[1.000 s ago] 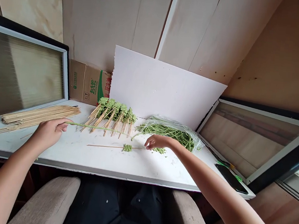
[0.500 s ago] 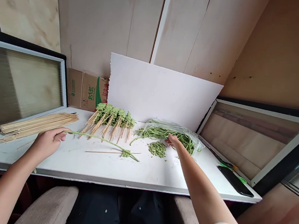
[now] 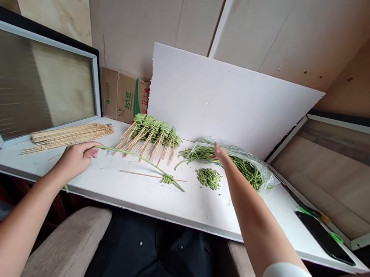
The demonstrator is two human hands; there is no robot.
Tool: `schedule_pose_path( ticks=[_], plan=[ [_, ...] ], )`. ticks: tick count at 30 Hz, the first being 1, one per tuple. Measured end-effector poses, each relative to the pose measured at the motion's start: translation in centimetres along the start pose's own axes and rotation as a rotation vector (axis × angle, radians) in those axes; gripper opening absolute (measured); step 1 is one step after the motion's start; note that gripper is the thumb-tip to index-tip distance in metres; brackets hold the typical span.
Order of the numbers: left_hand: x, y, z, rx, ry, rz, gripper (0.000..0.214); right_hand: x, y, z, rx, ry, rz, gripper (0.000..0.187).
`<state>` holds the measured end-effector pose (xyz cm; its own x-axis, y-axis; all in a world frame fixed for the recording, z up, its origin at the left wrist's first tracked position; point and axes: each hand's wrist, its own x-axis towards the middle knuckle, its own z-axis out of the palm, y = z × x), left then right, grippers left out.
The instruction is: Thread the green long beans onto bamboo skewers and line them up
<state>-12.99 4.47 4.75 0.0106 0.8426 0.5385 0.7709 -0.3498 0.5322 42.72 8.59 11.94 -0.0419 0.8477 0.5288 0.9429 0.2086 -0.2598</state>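
Observation:
My left hand (image 3: 77,159) is closed on one end of a long green bean (image 3: 143,162) that stretches right across the white table (image 3: 133,194). The bean's far end lies over a bamboo skewer (image 3: 141,174) with a few short green pieces (image 3: 167,179) threaded on it. My right hand (image 3: 220,153) reaches into the clear plastic bag (image 3: 261,166) of long green beans (image 3: 244,167); its fingers are among the beans and mostly hidden. A small heap of cut bean pieces (image 3: 209,177) sits just in front of the bag.
Several finished bean skewers (image 3: 152,136) are fanned out at the back. A bundle of bare bamboo skewers (image 3: 69,134) lies at the left. A white board (image 3: 229,99) and a cardboard box (image 3: 121,96) lean on the wall. A black phone (image 3: 325,238) lies at the right edge.
My right hand left the skewer and reached back to the bag of beans. The bean's far end dropped onto the skewer. My view shifted left and down.

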Motion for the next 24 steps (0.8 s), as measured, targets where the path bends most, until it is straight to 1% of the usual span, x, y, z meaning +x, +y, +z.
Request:
schedule_pose_path(
  ticks=[2, 3, 5, 6, 7, 8, 10, 11, 13, 15, 17, 19, 21, 24],
  plan=[
    [0.0, 0.2, -0.2, -0.010, -0.013, 0.009, 0.036, -0.7, 0.1, -0.3, -0.052, -0.119, 0.243, 0.067],
    [0.1, 0.1, -0.2, -0.015, -0.022, 0.017, 0.035, -1.2, -0.2, -0.5, -0.078, -0.161, 0.337, 0.063],
    [0.2, 0.0, -0.2, -0.033, -0.010, 0.021, 0.034, -2.7, -1.2, -0.8, -0.097, -0.222, 0.434, 0.056],
    [0.3, -0.2, -0.1, -0.043, 0.007, 0.017, 0.033, -3.6, -2.0, -1.0, -0.082, -0.253, 0.440, 0.053],
    [0.4, -0.3, 0.0, -0.050, 0.014, 0.018, 0.033, -4.7, -2.9, -1.0, -0.053, -0.284, 0.421, 0.051],
    [0.5, -0.4, 0.1, -0.056, 0.017, 0.021, 0.033, -5.9, -3.9, -0.9, -0.002, -0.329, 0.371, 0.048],
    [0.6, -0.3, 0.2, -0.062, 0.021, 0.033, 0.034, -8.5, -6.2, -0.4, 0.147, -0.478, 0.228, 0.049],
    [0.6, -0.2, 0.1, -0.065, 0.023, 0.042, 0.036, -9.7, -7.2, 0.0, 0.172, -0.538, 0.171, 0.047],
    [0.5, 0.3, 0.0, -0.071, 0.030, 0.062, 0.039, -11.7, -9.0, 1.3, 0.139, -0.641, 0.124, 0.039],
    [0.5, 1.0, -0.2, -0.079, 0.045, 0.081, 0.040, -12.9, -10.1, 2.8, 0.122, -0.660, 0.111, 0.033],
    [0.5, 1.8, -0.3, -0.092, 0.075, 0.105, 0.041, -13.2, -10.5, 4.0, 0.106, -0.634, 0.114, 0.020],
    [0.9, 2.8, -0.3, -0.116, 0.100, 0.145, 0.040, -12.9, -10.2, 4.5, 0.119, -0.618, 0.115, 0.013],
    [1.4, 3.8, -0.4, -0.144, 0.129, 0.204, 0.039, -12.3, -9.4, 3.9, 0.179, -0.637, 0.112, 0.013],
    [2.4, 5.6, -1.2, -0.169, 0.204, 0.296, 0.037, -11.6, -8.0, 1.4, 0.303, -0.645, 0.141, 0.016]
  ],
)
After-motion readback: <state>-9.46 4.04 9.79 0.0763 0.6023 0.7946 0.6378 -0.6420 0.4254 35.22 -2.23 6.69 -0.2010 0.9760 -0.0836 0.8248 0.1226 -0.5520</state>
